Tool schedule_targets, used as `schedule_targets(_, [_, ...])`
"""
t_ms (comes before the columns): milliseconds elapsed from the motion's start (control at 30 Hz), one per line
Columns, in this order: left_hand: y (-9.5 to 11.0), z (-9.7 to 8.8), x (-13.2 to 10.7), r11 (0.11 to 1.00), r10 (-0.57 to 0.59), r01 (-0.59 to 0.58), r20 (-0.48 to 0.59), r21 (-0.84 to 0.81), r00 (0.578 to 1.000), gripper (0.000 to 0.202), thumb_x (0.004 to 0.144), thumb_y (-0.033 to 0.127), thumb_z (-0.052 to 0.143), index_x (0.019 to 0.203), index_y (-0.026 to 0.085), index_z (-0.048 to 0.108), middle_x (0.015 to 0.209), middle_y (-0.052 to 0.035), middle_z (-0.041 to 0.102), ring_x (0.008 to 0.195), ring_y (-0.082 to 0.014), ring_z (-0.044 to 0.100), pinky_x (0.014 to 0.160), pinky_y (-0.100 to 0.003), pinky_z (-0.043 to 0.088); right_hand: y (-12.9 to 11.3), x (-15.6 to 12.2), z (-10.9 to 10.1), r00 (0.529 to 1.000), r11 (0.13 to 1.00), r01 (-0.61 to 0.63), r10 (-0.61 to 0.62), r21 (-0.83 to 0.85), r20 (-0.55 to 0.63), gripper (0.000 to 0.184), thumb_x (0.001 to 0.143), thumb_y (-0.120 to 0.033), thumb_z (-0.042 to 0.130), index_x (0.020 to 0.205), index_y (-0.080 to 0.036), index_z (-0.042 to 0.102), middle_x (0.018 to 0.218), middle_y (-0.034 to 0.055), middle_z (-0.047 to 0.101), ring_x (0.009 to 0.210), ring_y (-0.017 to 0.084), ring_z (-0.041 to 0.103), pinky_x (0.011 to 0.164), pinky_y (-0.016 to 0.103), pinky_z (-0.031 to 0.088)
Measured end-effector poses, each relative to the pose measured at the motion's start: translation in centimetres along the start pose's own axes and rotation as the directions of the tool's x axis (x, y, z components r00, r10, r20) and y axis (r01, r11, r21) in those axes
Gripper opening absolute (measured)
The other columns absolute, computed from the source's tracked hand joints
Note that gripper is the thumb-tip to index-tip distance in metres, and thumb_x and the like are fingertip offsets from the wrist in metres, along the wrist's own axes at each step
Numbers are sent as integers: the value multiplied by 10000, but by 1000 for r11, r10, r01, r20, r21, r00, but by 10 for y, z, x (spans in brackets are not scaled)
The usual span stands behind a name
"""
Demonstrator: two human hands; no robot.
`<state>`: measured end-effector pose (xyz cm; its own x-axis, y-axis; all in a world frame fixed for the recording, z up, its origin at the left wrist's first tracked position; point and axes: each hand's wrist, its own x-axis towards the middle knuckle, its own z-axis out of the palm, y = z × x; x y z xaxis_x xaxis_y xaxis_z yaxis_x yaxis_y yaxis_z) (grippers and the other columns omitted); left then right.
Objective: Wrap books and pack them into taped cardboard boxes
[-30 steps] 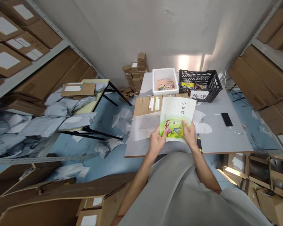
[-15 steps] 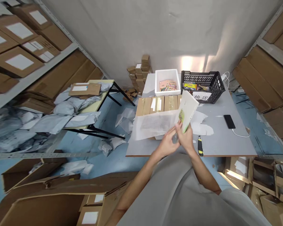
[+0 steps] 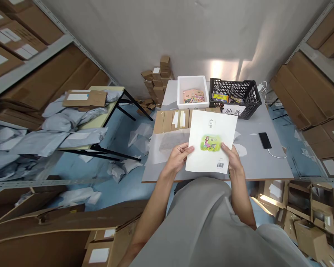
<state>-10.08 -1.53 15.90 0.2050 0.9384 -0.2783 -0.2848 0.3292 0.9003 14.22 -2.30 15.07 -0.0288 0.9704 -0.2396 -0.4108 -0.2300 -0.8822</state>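
A white picture book (image 3: 208, 159) is held up over the table's front edge, its back cover with a green drawing and a barcode facing me. My left hand (image 3: 179, 157) grips its left edge, thumb on the cover. On the right edge, my right hand (image 3: 232, 157) is closed the same way, fingers behind the book. Behind it a translucent wrapping sheet (image 3: 161, 148) lies on the table, in front of a row of taped cardboard boxes (image 3: 167, 120) that the book partly hides.
On the grey table (image 3: 256, 159) stand a white foam box (image 3: 193, 104) with booklets and a black plastic crate (image 3: 250, 100). A phone (image 3: 265, 140) lies right with its cable. Left is a side table (image 3: 111, 111) piled with grey parcels (image 3: 41, 142). Open cartons (image 3: 300, 198) sit lower right.
The book has turned from nearly edge-on to flat facing me. My hands have moved apart from close together at its bottom to its two side edges.
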Motion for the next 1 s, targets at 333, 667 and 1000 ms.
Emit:
schedule_targets(333, [-11,22,-3,919,364,-286,-307,270,879,645,874,688,889,1202,132,899,1177,-130,886,1051,-337,863,927,-420,726,28,14,27,935,855,314,-355,-413,-25,810,956,-747,781,1539,-188,728,1571,191,731,1486,353,698,1281,556,558])
schedule_targets(667, [-2,27,-5,657,552,-486,70,577,831,491,957,484,855,1368,216,857,1493,-125,776,1455,-338,722,1310,-487,544,16,13,36,920,902,331,-374,-277,-117,634,923,-721,825,1268,-190,797,1291,155,865,1238,336,807,1071,468,682])
schedule_targets(1000, [7,-21,14,961,218,-182,-167,210,962,765,710,732,1003,1174,133,891,1146,-178,884,1048,-386,867,904,-478,740,9,14,5,980,963,197,-189,-181,62,705,865,-750,868,1330,-226,794,1373,144,843,1339,375,775,1073,496,690])
